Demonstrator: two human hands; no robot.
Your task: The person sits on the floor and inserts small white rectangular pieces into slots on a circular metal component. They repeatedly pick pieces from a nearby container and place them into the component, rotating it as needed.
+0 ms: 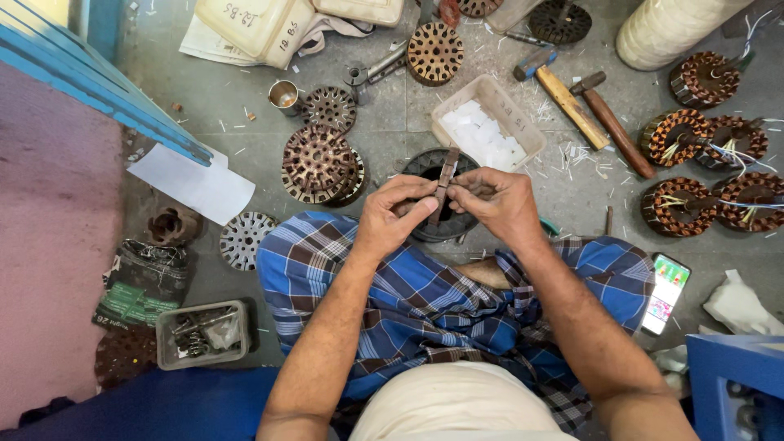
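On a grey concrete floor (392, 122) littered with stator cores, two hammers (584, 110) and a white tray (488, 122), the left hand (396, 214) and right hand (498, 200) together pinch a thin brown strip (444, 181).

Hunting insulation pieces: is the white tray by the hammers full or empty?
Partly full: the white tray holds white pieces heaped across its near half, bare at the far corner.

Thin brown strip (443, 181), near-upright, pinched over dark stator (433, 167).
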